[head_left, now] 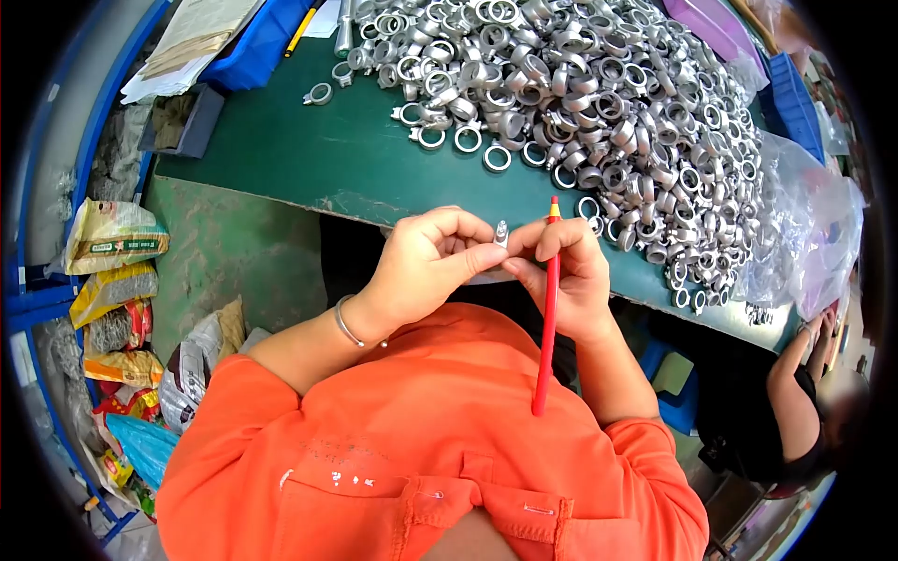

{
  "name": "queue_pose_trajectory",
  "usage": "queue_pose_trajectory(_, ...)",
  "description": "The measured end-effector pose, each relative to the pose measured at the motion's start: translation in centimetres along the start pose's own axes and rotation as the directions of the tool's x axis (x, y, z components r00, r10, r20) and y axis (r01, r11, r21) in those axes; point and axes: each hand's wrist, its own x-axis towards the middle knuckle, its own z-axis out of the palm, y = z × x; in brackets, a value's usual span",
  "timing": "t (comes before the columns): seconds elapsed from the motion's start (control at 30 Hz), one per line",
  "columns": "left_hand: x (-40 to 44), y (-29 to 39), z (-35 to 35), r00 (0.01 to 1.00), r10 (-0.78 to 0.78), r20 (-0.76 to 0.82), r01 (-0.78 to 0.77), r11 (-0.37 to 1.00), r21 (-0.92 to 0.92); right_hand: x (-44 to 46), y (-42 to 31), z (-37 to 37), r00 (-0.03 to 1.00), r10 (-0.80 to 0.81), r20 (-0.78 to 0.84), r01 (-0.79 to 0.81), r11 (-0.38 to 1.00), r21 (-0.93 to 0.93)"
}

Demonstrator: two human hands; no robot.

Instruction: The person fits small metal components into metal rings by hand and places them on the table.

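Between my two hands, near the front edge of the green table (281, 150), is a small metal ring part (502, 233), seen nearly edge-on. My left hand (435, 257) pinches it between thumb and fingers. A long red pencil (549, 318) runs through my right hand (572, 266), its tip pointing up and its long end hanging over the orange shirt. The right thumb and fingertips are also at the metal part. A large heap of similar metal rings (599, 93) covers the table beyond, with a few lying loose at its near edge.
Blue bin (253, 47) with papers and a grey box (192, 122) stand at the table's left end. Clear plastic bags (804, 215) and a blue crate (795, 107) lie right. Another person (795, 402) is at the right. Sacks (117, 238) fill the left shelf.
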Motion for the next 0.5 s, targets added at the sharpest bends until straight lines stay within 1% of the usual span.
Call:
queue_pose_trajectory(0.03,0.1,-0.5,0.1,0.993,0.114,-0.041,-0.114,0.993,0.001,0.0,0.1,0.0,0.999,-0.036,-0.013,0.035,0.999,-0.041)
queue_pose_trajectory(0.07,0.1,-0.7,0.0,0.993,0.111,-0.036,-0.111,0.994,0.001,0.0,0.1,0.1,0.999,-0.034,-0.018,0.033,0.999,-0.043)
queue_pose_trajectory(0.1,0.1,-0.9,-0.3,0.980,0.197,-0.032,-0.192,0.975,0.108,0.1,0.1,0.2,0.993,0.012,-0.115,-0.007,0.999,0.040)
queue_pose_trajectory(0.13,0.0,-1.0,-0.5,0.960,0.281,-0.020,-0.270,0.939,0.214,0.1,0.0,0.4,0.977,0.065,-0.205,-0.039,0.991,0.127)
queue_pose_trajectory(0.17,0.0,-1.0,-0.4,0.960,0.278,-0.017,-0.268,0.939,0.214,0.2,-0.3,0.5,0.952,0.179,-0.249,-0.120,0.965,0.233)
queue_pose_trajectory(0.2,0.0,-1.0,-0.4,0.948,0.319,-0.003,-0.308,0.919,0.246,0.3,-0.5,0.6,0.951,0.180,-0.252,-0.121,0.965,0.234)
queue_pose_trajectory(0.23,0.0,-1.0,-0.3,0.934,0.358,0.013,-0.347,0.896,0.276,0.4,-0.7,0.6,0.933,0.274,-0.235,-0.208,0.940,0.268)
queue_pose_trajectory(0.27,-0.1,-1.0,-0.3,0.935,0.355,0.015,-0.345,0.897,0.276,0.4,-0.9,0.5,0.906,0.364,-0.214,-0.294,0.907,0.301)
queue_pose_trajectory(0.3,-0.2,-1.1,-0.2,0.927,0.374,0.038,-0.367,0.877,0.310,0.3,-1.0,0.5,0.915,0.367,-0.167,-0.292,0.890,0.351)
queue_pose_trajectory(0.33,-0.3,-1.1,-0.2,0.918,0.393,0.061,-0.389,0.855,0.343,0.2,-0.9,0.6,0.914,0.369,-0.170,-0.293,0.889,0.352)
queue_pose_trajectory(0.37,-0.3,-1.1,-0.3,0.919,0.390,0.062,-0.387,0.856,0.343,0.1,-0.7,0.7,0.928,0.342,-0.147,-0.262,0.881,0.393)
queue_pose_trajectory(0.43,-0.3,-1.0,-0.5,0.861,0.485,0.155,-0.498,0.736,0.458,0.0,-0.3,0.8,0.949,0.285,-0.132,-0.189,0.855,0.483)
queue_pose_trajectory(0.47,-0.3,-1.1,-0.2,0.861,0.484,0.154,-0.497,0.737,0.459,0.1,-0.3,0.9,0.949,0.285,-0.132,-0.189,0.854,0.484)
queue_pose_trajectory(0.5,-0.4,-1.3,0.3,0.908,0.417,0.033,-0.409,0.868,0.283,0.2,-0.4,0.9,0.956,0.248,-0.155,-0.144,0.860,0.490)
